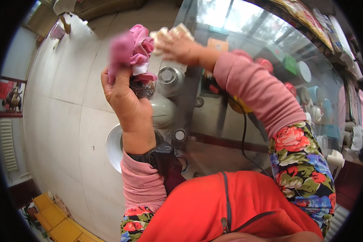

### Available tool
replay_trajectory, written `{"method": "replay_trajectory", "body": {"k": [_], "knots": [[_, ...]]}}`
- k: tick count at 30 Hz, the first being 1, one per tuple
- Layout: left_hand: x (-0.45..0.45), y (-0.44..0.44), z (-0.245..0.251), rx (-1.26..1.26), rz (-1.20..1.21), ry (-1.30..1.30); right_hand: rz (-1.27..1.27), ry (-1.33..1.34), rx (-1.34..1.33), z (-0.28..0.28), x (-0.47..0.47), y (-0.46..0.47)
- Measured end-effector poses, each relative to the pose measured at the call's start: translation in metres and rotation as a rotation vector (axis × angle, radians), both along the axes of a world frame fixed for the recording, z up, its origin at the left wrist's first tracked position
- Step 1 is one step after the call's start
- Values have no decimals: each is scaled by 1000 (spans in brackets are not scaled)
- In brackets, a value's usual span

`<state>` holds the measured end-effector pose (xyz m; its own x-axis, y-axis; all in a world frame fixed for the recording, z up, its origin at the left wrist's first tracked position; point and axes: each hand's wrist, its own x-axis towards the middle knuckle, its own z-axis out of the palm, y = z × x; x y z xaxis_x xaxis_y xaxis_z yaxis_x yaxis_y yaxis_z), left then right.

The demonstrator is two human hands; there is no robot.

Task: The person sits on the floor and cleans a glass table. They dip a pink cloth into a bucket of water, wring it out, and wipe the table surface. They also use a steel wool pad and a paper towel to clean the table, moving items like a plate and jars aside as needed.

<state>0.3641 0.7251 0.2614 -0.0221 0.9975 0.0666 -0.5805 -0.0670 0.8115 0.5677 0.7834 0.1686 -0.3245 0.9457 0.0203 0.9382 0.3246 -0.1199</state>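
Note:
My left hand [128, 112] is raised and grips a bunched pink cloth [141, 44] with a white tag. A dark, glittery scouring pad [143, 87] shows below the cloth, against my fingers. To the right, my right hand [178, 48] is blurred, its fingers over a crumpled cream cloth [181, 31] at the edge of a glass-topped table [193, 81]. Part of that cloth is hidden under the palm. Below and between the hands stand a round metal-topped container [169, 77] and a pale, rounded vessel [161, 112].
A white basin [113, 148] is partly hidden behind my left wrist. Red round containers [264, 64], a green box [290, 64] and a white teapot [317, 113] are at the table's right side. A black cord [244, 130] runs beside my right arm. Yellow furniture [63, 230] stands at lower left.

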Motion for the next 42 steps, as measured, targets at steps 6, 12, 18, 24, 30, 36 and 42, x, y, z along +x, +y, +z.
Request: {"method": "replay_trajectory", "body": {"k": [6, 12, 18, 24, 30, 36, 42], "knots": [[30, 39, -46, -5, 15, 39, 54, 171, 16, -29, -16, -138], [80, 36, -88, 21, -95, 53, -53, 377, -163, -45, 31, -317], [83, 16, -89, 9, -75, 42, -390, 151, -134, -58, 77, -446], [69, 7, -84, -37, -166, 54, -904, 219, -103, -88, 161, -512], [75, 4, -82, 3, -155, 5, -550, -47, 292, -104, 131, -467], [75, 3, -84, -15, -189, 15, -308, 857, 24, -44, 4, -394], [77, 2, -88, -6, -216, -19, -694, 1861, 317, -16, 97, -423]]}}
